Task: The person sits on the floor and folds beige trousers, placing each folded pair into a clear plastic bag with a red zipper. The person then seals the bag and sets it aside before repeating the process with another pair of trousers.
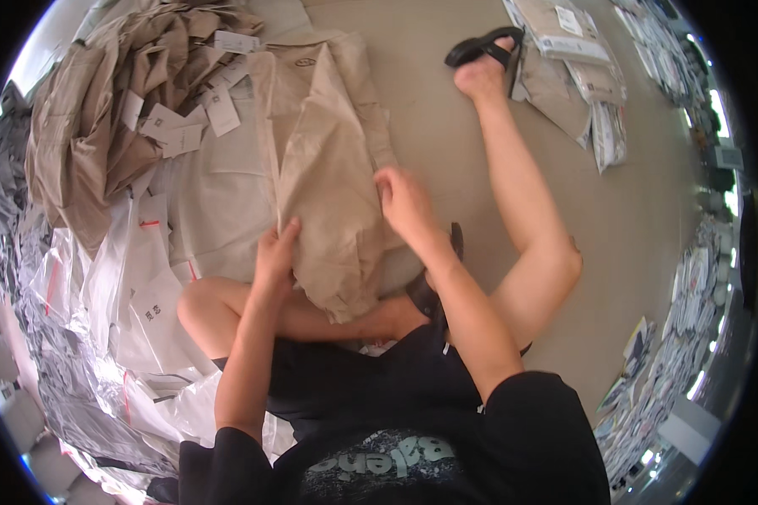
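Note:
A beige cloth garment [333, 181] lies lengthwise in front of me, its narrower crumpled end near my folded leg. An oval mark shows near its far end. My left hand [276, 259] is closed on its left edge, thumb on top of the cloth. At the right edge, my right hand [406, 206] has curled fingers pinching the cloth; the fingertips are partly hidden. Whether it is a jacket or trousers I cannot tell. Pale cloth or sheeting [219, 198] lies under its left side.
Brown and beige garments with white tags [118, 139] are heaped at the far left. Clear plastic bags [147, 295] lie nearer, beside grey bundles [59, 362]. Bagged beige garments [568, 42] lie at the far right, near my sandalled foot [484, 63]. Stacked packages [669, 353] line the right side.

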Demonstrator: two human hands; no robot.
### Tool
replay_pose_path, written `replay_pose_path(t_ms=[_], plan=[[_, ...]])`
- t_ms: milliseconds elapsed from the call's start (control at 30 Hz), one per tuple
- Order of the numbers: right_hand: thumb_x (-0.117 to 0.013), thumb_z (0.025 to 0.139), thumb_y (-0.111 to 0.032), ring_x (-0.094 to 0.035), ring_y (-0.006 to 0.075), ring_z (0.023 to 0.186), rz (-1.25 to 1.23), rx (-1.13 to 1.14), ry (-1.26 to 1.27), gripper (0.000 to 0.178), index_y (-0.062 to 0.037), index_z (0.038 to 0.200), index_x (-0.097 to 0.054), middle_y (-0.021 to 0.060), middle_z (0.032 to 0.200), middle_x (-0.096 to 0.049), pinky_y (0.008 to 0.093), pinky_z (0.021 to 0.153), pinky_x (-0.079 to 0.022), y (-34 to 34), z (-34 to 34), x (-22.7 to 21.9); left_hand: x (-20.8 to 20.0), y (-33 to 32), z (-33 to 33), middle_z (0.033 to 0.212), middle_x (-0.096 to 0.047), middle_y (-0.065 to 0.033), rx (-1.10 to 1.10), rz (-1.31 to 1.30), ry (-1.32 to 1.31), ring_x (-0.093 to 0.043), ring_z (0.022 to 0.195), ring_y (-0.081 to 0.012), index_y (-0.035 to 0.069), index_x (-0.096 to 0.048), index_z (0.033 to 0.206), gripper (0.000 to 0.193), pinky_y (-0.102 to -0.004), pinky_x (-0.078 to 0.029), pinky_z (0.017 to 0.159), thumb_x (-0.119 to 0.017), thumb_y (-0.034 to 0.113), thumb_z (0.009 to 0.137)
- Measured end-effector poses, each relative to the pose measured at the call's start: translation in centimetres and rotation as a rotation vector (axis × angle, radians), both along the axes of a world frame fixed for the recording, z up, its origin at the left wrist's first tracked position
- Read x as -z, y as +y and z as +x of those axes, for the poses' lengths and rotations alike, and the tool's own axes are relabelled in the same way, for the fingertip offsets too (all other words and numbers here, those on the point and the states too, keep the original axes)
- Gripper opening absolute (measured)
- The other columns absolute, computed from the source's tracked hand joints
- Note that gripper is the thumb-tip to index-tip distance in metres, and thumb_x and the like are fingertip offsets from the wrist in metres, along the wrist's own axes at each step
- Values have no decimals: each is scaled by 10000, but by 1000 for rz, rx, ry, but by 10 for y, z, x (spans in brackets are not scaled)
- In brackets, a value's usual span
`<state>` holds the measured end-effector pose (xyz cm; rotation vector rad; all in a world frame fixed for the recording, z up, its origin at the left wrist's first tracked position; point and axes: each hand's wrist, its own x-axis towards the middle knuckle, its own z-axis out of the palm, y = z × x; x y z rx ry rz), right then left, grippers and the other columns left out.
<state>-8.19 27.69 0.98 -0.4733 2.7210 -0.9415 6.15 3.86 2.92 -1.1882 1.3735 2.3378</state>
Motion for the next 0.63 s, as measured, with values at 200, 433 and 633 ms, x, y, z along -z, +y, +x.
replay_pose_path(t_ms=[200, 433, 633], plan=[[-873, 826, -332, -616, 406, 1225, 38, -2, 168, 639, -15, 1315, -612, 190, 1264, -645, 508, 1032, -505, -1, 96, -41, -62, -30, -69, 1332, -730, -165, -34, 712, 243, -729, 1188, -310, 14, -597, 1459, 458, -477, -608, 1027, -586, 327, 1125], [-825, 819, -265, -638, 336, 1222, 50, -38, -257, 462, -99, 1217, -660, 174, 1278, -672, 508, 985, -500, -23, 96, -11, -102, -5, -96, 1262, -760, -164, -4, 675, 347, -763, 1079, -290, -43, -638, 1367, 394, -437, -633, 964, -585, 265, 1128], [-827, 860, -242, -523, 253, 1504, -476, -169, -74, 730, -145, 1541, -584, 226, 1590, -563, 383, 1262, -374, -46, 108, 11, -93, 10, -48, 1427, -684, -184, 12, 359, 332, -716, 1234, -299, -9, -465, 1586, 585, -400, -612, 1020, -653, 257, 1101]])
